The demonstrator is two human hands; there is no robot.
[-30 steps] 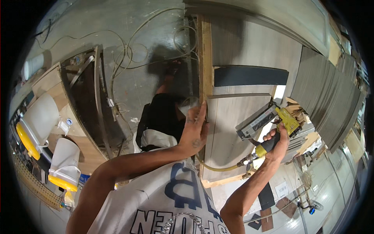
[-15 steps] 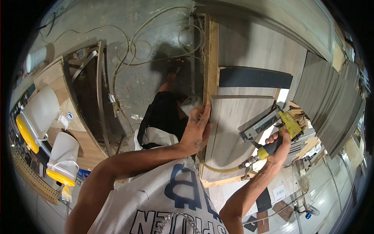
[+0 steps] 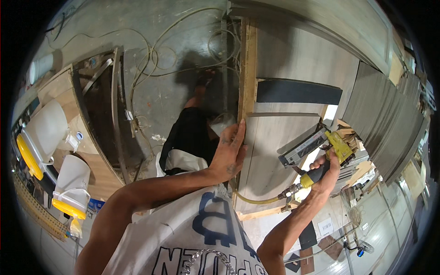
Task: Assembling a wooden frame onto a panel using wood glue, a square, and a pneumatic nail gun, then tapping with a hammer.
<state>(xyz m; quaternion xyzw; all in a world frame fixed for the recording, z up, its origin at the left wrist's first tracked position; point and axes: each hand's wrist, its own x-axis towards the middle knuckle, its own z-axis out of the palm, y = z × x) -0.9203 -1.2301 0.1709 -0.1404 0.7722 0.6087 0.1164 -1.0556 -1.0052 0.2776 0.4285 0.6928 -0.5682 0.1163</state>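
My right hand (image 3: 329, 170) is wrapped round the dark grip of a yellow and black pneumatic nailer (image 3: 340, 147). Its long dark magazine hangs above a wood-grain panel (image 3: 280, 130), and a yellowish air hose (image 3: 259, 200) runs from the handle's fitting toward my body. My left hand (image 3: 229, 151) lies at the panel's left edge, index finger stretched toward the upper left corner and thumb apart. Some of its fingers are hidden. Just beyond the panel, a black strip (image 3: 299, 91) lies across the work surface, beside a wooden rail (image 3: 248, 64).
Stacked grey boards (image 3: 373, 119) stand at the right, with wood offcuts (image 3: 362, 167) near the nailer. At left are white buckets with yellow lids (image 3: 73, 176) beside a wooden frame (image 3: 120, 114). A coiled hose (image 3: 153, 55) lies on the floor.
The view shifts very slightly. Both hands and the nailer keep nearly the same places over the panel.
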